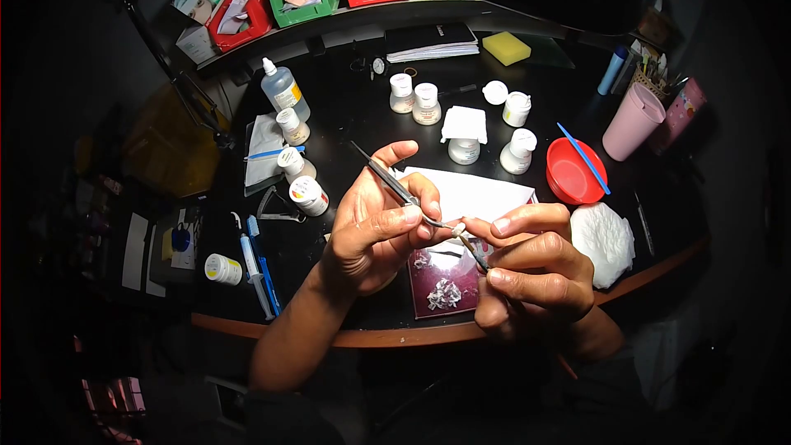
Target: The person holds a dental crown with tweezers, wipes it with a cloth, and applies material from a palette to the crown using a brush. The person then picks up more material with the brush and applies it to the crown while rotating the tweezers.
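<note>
My left hand [362, 235] is closed around dark slim tweezers [386, 175], whose bent tip reaches a small white tooth-shaped piece [458, 231]. In my right hand [544, 268] is a fine brush [472, 250], pinched between the fingers, its bristles right at the underside of that piece. My right index fingertip also comes close to it. Below the hands lies a dark red glossy slab [422, 301] with a heap of whitish crumbs or paste [444, 294]. Behind them is a white paper sheet [494, 191], partly hidden by my fingers.
Several small jars stand around, among them one under a white tissue [464, 125]. A red bowl [568, 181] with a blue stick [583, 158] and a white wad [602, 245] are at right. A clear bottle [284, 86], a syringe [252, 268] and jars [308, 196] line the left.
</note>
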{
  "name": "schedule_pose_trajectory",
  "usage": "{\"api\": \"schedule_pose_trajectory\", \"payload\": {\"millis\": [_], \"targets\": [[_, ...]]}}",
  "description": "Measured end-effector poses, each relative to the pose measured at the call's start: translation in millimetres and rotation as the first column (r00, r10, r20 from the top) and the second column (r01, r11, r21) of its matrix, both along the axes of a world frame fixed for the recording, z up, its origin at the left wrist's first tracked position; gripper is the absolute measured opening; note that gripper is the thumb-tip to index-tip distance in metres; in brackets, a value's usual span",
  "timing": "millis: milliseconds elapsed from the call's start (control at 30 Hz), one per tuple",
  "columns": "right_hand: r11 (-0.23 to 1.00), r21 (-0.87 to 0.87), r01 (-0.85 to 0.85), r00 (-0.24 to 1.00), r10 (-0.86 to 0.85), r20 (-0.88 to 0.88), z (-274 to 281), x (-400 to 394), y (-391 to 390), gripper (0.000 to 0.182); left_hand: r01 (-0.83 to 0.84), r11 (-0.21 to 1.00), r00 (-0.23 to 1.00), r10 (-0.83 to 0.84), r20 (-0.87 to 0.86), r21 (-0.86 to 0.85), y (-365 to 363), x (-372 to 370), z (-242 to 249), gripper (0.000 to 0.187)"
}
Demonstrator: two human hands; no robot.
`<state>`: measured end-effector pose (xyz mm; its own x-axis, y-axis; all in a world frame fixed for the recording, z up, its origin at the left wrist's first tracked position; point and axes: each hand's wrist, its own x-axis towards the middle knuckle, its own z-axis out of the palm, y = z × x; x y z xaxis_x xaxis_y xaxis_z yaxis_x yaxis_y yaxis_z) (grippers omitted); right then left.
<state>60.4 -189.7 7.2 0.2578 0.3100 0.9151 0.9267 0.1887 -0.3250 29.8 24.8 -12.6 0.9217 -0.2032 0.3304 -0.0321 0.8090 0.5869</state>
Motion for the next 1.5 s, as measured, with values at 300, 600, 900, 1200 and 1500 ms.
{"api": "schedule_pose_trajectory", "payload": {"millis": [300,600,900,1200,1500], "targets": [[1.000,0.008,-0.011,1.000,0.011,-0.006,0,0,1,0.028,-0.124,0.982,0.986,0.138,-0.093,0.146,-6,-6,10,0.071],[1.000,0.018,0.018,1.000,-0.018,-0.016,0,0,2,0.031,-0.128,0.980,0.986,0.141,-0.083,0.150,-7,-5,9,0.071],[1.000,0.027,0.015,1.000,-0.014,-0.018,-3,1,2,0.030,-0.002,1.000,1.000,0.002,-0.011,0.018,0,0,-1,0.067],[1.000,0.003,0.016,0.999,-0.015,-0.031,-2,0,-1,0.027,-0.004,1.000,1.000,0.004,-0.011,0.022,-1,0,1,0.068],[0.998,0.047,-0.042,0.998,0.045,-0.050,-4,1,-1,0.024,-0.009,1.000,0.999,0.008,0.038,0.023,-1,0,0,0.069]]}}
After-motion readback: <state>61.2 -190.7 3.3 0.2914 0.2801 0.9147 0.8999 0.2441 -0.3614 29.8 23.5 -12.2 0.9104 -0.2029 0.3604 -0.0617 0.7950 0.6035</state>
